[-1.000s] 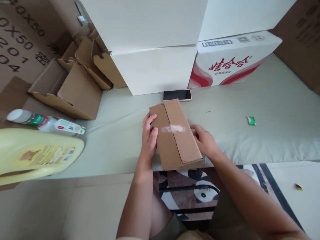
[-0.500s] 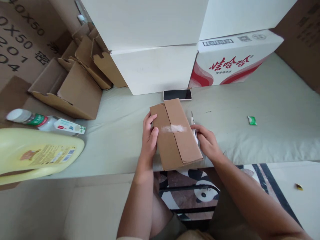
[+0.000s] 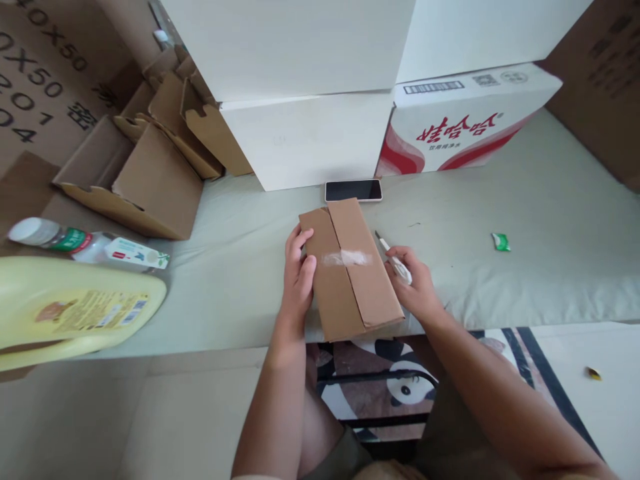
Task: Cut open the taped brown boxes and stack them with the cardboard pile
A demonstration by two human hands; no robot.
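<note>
A small brown cardboard box point(image 3: 333, 287) rests near the front edge of the cloth-covered surface, with a strip of clear tape point(image 3: 347, 258) across its middle seam. My left hand point(image 3: 299, 273) grips the box's left side, thumb and fingertips on its top face. Beside the right side of the box, my right hand point(image 3: 413, 283) is closed on a white utility knife point(image 3: 399, 267). The knife's thin blade is out and points up and to the left, apart from the tape. The underside of the box is hidden.
Behind the box lies a phone point(image 3: 353, 190), in front of stacked white cartons point(image 3: 310, 140). A yellow jug point(image 3: 85, 307), a plastic bottle point(image 3: 75, 241) and open cardboard boxes point(image 3: 150, 180) stand or lie at left. A small green packet point(image 3: 501, 242) is at right.
The utility knife has turned in my right hand, from nearly upright along the box's edge to a slant with its tip toward the upper left. My left hand and the box have stayed put.
</note>
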